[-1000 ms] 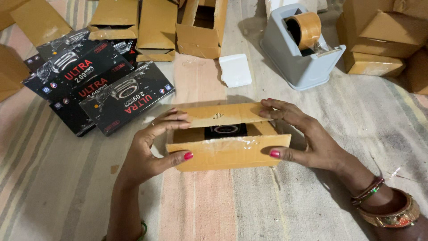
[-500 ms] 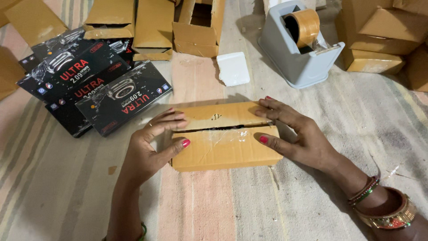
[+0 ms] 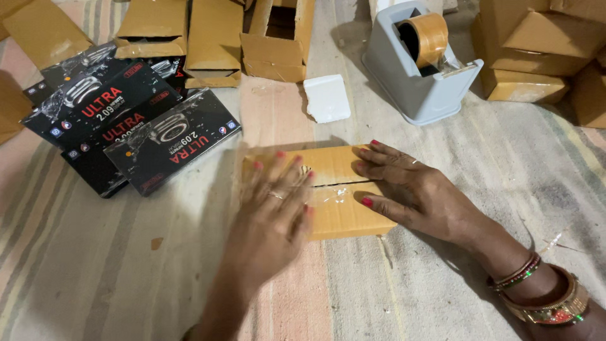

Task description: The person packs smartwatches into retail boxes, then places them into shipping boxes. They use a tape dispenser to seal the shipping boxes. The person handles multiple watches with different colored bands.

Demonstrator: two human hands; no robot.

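A flat brown cardboard box lies on the striped mat with its two top flaps closed, meeting at a seam across the middle. My left hand lies flat over the box's left part, fingers spread, blurred by motion. My right hand presses flat on the right side of the box, fingers across the seam. Neither hand grips anything.
Black product boxes with red lettering are piled at the left. Open brown cartons stand behind them. A grey tape dispenser with brown tape sits at the back right, a small white square box beside it, more brown cartons at far right.
The box's flaps were open, showing a black item inside; both hands folded them down. The left hand has slid flat over the closed top.
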